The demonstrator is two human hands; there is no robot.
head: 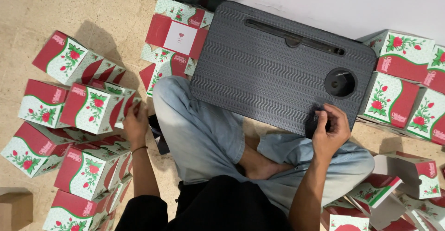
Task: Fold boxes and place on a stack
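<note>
A red-and-white rose-printed carton (95,108) sits on the floor at the person's left, among a cluster of like cartons; the left hand (136,122) rests against its open end, fingers curled on a flap. The right hand (330,131) pinches the near edge of a dark grey lap desk (278,69) that leans over the crossed legs in pale jeans (204,133). More assembled cartons (403,87) stand stacked on the right.
</note>
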